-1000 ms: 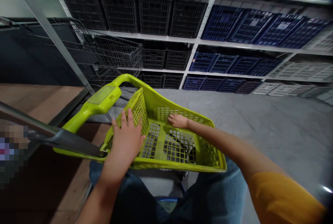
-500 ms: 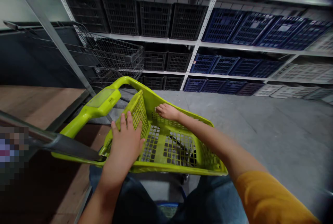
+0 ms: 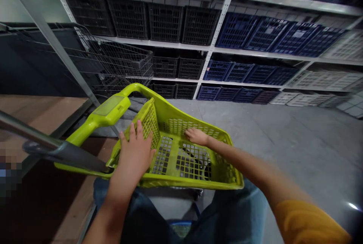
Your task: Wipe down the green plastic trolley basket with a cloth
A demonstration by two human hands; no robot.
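1. yellow-green cart (image 3: 195, 185) sits right in front of the person, above the jeans (image 3: 241, 204); handle (image 3: 112, 108) at left, basket runs off to the right.
2. left hand (image 3: 135, 157) is open – fingers spread, back of hand up – over the perforated rear panel (image 3: 149, 117) of the basket. firm contact: can't tell.
3. right hand (image 3: 197, 137) is down inside the basket near the far side wall, fingers curled. can't tell if anything is in them, or if they touch the wall. yellow sleeve (image 3: 309, 221) on that arm.
4. basket floor is an open grid; a dark wheel (image 3: 208, 171) shows through.
5. grey tube (image 3: 82, 157) ends at the cart's near left corner.
6. behind: wire cart (image 3: 124, 60) at left, then white shelving (image 3: 211, 45) with black crates (image 3: 166, 24), blue crates (image 3: 238, 30) and white crates (image 3: 312, 79) – left to right.
7. grey concrete floor (image 3: 272, 134) at right.
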